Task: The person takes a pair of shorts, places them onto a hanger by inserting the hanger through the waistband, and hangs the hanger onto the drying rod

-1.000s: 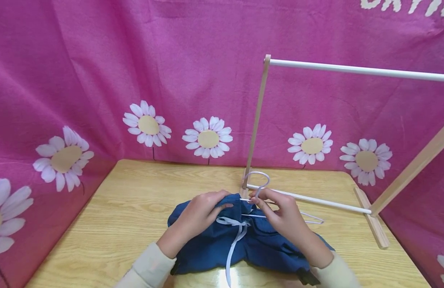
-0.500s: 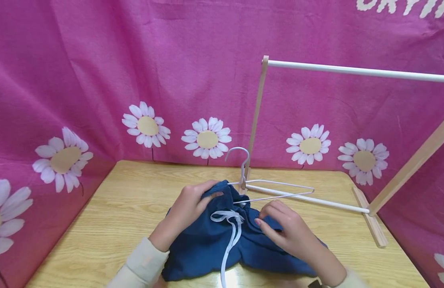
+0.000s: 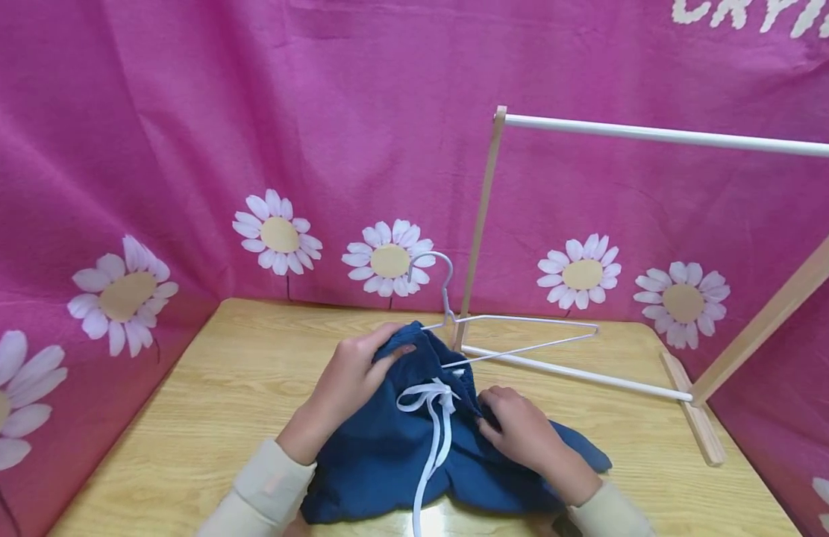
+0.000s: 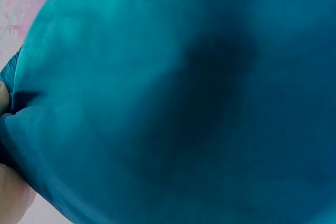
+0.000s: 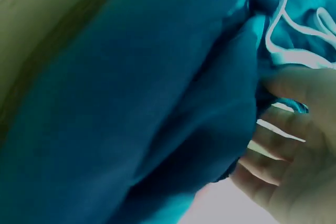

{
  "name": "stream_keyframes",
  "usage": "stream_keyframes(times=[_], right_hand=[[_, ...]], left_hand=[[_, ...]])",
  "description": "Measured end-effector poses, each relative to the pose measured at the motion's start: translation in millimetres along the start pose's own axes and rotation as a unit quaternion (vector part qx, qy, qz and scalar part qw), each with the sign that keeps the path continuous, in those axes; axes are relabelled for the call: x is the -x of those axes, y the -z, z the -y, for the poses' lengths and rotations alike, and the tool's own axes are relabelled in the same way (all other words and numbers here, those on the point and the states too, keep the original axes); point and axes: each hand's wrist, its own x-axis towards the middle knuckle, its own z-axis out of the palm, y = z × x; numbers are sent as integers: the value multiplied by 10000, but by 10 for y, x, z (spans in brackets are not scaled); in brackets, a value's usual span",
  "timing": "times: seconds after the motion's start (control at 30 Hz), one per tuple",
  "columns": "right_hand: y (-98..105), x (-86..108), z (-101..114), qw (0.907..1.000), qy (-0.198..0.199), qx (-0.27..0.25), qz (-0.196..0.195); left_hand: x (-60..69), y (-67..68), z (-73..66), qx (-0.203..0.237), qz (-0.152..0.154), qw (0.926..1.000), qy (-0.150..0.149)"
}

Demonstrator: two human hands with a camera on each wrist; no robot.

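Navy shorts lie spread on the table with a white drawstring tied in a bow at the front. My left hand grips the left part of the waistband, thumb in front. A white wire hanger runs into the waist opening on that side; its left end is hidden in the cloth. Its hook points up, and its right end sticks out above the shorts. My right hand pinches the right part of the waistband, below the hanger's free end. The right wrist view shows the thumb on the cloth's near side and fingers behind.
Behind the hanger stands a drying rack with wooden posts, a white top rail and a white lower bar. Pink curtains printed with daisies close off the back and sides of the wooden table.
My right hand let go of the hanger and moved down to the right waistband, which it now holds. The hanger turned, its hook rising up and left. My left hand kept hold of the shorts.
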Motion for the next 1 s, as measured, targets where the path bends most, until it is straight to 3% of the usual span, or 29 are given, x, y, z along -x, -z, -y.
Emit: stream_keyframes(times=[0.27, 0.43, 0.57, 0.67, 0.73, 0.83, 0.9, 1.0], right_hand=[[140, -9, -213, 9945, -208, -477, -907], [269, 37, -360, 9889, 409, -291, -1401], [339, 85, -475, 9833, 1118, -80, -1432], [359, 125, -546, 9819, 1314, -189, -1352], [367, 156, -585, 9837, 1100, -436, -1355], [393, 193, -629, 9828, 356, -1049, -1480], [418, 209, -665, 9763, -117, -1415, -1631], [464, 222, -708, 9654, -500, -1763, -1854]], left_hand=[[20, 104, 78, -398, -461, 9981, 49], [16, 189, 136, -463, -553, 9974, -43], [15, 239, 170, -643, -405, 9969, -218], [22, 260, 191, -749, -356, 9963, -233], [28, 271, 211, -758, -393, 9962, -196], [31, 287, 247, -663, -484, 9966, -114], [35, 297, 274, -603, -539, 9967, -78], [43, 314, 302, -545, -565, 9969, -51]])
